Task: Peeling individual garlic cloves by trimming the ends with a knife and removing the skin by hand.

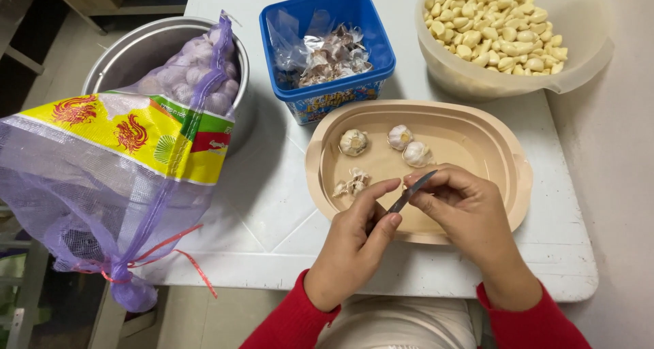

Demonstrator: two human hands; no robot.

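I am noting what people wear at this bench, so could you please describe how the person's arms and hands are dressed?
Both hands are bare: the left hand and the right hand show no gloves, rings or watch. Each arm wears a bright red long sleeve of soft cloth, ending in a close cuff at the wrist, the left sleeve and the right sleeve alike. No markings show on them.

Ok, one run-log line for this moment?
left hand: holds small knife | right hand: pinches garlic clove at blade tip | beige tray: three garlic bulbs, peel scraps
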